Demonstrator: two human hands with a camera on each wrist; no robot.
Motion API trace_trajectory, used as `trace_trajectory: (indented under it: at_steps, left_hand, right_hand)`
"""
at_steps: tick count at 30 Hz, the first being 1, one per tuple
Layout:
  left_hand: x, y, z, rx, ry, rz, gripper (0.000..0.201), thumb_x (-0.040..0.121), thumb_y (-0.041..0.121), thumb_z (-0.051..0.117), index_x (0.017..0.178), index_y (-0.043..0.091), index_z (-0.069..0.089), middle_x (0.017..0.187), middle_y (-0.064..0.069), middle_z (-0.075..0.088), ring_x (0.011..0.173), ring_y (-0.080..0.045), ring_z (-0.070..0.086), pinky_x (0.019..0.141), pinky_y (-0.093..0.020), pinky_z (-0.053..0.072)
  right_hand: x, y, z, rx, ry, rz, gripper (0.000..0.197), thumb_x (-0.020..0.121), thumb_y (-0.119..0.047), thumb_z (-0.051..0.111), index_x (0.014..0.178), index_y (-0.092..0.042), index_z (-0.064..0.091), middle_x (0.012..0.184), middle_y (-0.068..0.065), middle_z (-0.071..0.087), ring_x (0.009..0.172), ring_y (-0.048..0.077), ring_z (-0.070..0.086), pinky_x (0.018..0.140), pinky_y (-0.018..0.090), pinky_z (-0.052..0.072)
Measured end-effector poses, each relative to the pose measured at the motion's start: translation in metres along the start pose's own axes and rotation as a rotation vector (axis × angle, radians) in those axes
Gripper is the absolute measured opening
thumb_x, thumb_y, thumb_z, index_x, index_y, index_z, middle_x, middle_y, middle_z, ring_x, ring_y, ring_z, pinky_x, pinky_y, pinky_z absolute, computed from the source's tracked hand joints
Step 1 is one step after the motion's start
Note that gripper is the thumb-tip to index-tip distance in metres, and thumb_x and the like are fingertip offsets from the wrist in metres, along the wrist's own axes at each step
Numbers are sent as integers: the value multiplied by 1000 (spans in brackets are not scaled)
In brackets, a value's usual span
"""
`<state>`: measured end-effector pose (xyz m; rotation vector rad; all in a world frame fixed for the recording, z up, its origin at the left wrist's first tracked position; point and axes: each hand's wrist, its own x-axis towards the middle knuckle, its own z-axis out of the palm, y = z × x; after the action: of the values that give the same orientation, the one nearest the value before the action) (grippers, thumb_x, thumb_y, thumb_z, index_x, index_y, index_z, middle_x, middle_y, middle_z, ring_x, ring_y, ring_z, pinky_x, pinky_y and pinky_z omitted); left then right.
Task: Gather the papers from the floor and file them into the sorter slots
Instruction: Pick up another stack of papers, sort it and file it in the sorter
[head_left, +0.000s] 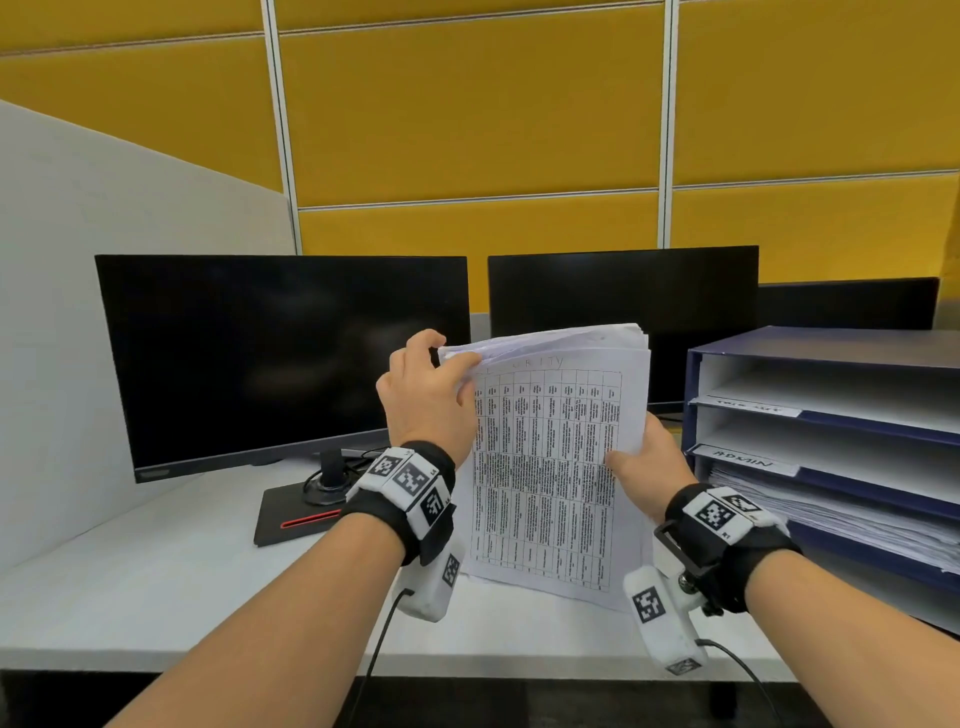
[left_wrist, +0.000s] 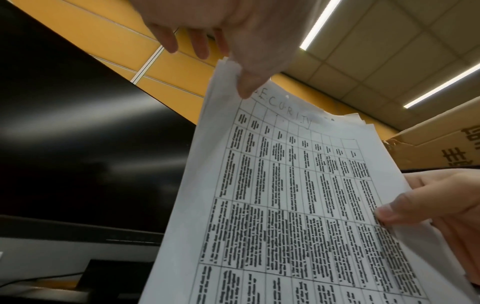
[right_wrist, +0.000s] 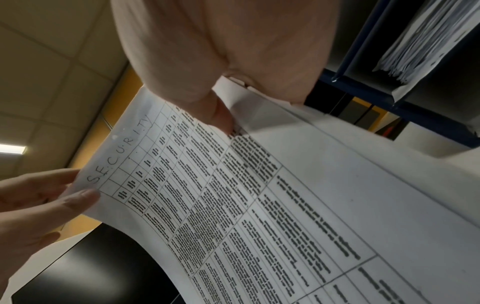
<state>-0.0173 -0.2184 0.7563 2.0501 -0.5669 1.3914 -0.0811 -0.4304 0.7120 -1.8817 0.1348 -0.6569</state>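
The stack of papers (head_left: 556, 457) is being held upright above the desk (head_left: 156, 587), between the two hands and in front of the two dark monitors (head_left: 280, 358). The left hand (head_left: 423, 400) is pinching the top left corner of the stack, with the thumb lying on the front sheet just beside the handwritten heading and the fingers curling behind the upper edge. The right hand (head_left: 647, 462) is gripping the right edge of the stack at about mid-height, with the thumb pressing on the front sheet and the fingers wrapping behind. The front sheet is facing the person and is showing a printed table of narrow columns filled with small dark text; the word "SECURITY" is standing in handwriting above the table. The sheets are fanning apart slightly at the top edge, and the lower part of the stack is hanging below both hands, curving a little. The blue sorter (head_left: 826, 447) is standing on the desk to the right of the right hand, close beside it. Its upper two slots are showing only white shelf surfaces; the lower of these is carrying a label that is too blurred to read. The slot under the label "ADMIN" (head_left: 748, 460) is holding a thick pile of white sheets (head_left: 831, 512).
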Motion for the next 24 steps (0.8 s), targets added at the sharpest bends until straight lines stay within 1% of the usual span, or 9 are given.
trace_trajectory:
  at_steps: [3, 6, 9, 12, 14, 16, 19, 22, 24]
  left_hand:
    - [-1, -1, 0, 109, -24, 6, 33, 78, 20, 74, 111, 25, 70, 109, -6, 55, 99, -26, 51, 79, -37, 37]
    - [-1, -1, -1, 126, -124, -51, 36, 85, 28, 68, 122, 28, 65, 111, -1, 52, 104, -22, 46, 84, -36, 36]
    - [1, -3, -2, 46, -125, -33, 25, 88, 24, 64, 112, 25, 71, 117, 1, 58, 111, -22, 48, 90, -36, 33]
    - [2, -6, 0, -27, -155, -7, 16, 88, 18, 63, 99, 22, 74, 117, 7, 65, 114, -20, 50, 90, -31, 26]
    - [2, -7, 0, -110, -187, -36, 12, 87, 14, 63, 93, 20, 72, 117, 6, 66, 114, -18, 53, 100, -34, 32]
    - [1, -9, 1, -160, -226, -96, 9, 87, 14, 62, 91, 21, 67, 112, 1, 66, 108, -20, 55, 101, -43, 41]
    - [0, -10, -1, -185, -296, -215, 21, 88, 18, 62, 106, 27, 57, 104, 3, 56, 103, -23, 54, 94, -43, 48]
    - [-2, -8, -3, -214, -316, -238, 42, 86, 20, 66, 124, 25, 50, 104, 10, 50, 105, -19, 51, 96, -43, 47]
    - [-2, -8, -3, -170, -325, -230, 41, 86, 26, 66, 125, 25, 52, 106, 10, 51, 106, -17, 50, 97, -40, 43]
  right_hand:
    - [-2, 1, -2, -8, -8, -10, 45, 88, 6, 54, 130, -10, 46, 118, 4, 58, 105, 18, 54, 85, 27, 45]
    - [-2, 3, -4, 13, -30, -16, 47, 88, 8, 55, 130, -11, 46, 119, 3, 59, 109, 19, 55, 89, 30, 45]
    - [0, 5, -6, 22, -44, -10, 49, 87, 8, 56, 130, -13, 47, 122, 4, 60, 112, 20, 56, 92, 33, 46]
    - [2, 7, -6, 19, -42, -3, 48, 87, 8, 57, 129, -14, 48, 124, 4, 61, 114, 22, 57, 97, 38, 47]
    - [3, 8, -6, 26, -39, 4, 49, 86, 9, 57, 129, -13, 48, 124, 5, 60, 115, 23, 57, 97, 38, 47]
    - [3, 8, -6, 26, -34, 9, 50, 86, 9, 56, 130, -13, 47, 123, 4, 60, 114, 23, 57, 95, 36, 47]
    - [3, 7, -6, 27, -22, 16, 50, 86, 10, 56, 131, -12, 46, 123, 6, 59, 114, 24, 57, 96, 38, 47]
    - [4, 7, -6, 27, -17, 18, 51, 86, 10, 56, 130, -11, 46, 124, 7, 59, 114, 25, 56, 97, 40, 47]
    - [5, 8, -5, 24, -16, 18, 50, 85, 10, 57, 129, -12, 46, 123, 7, 59, 113, 25, 57, 96, 40, 48]
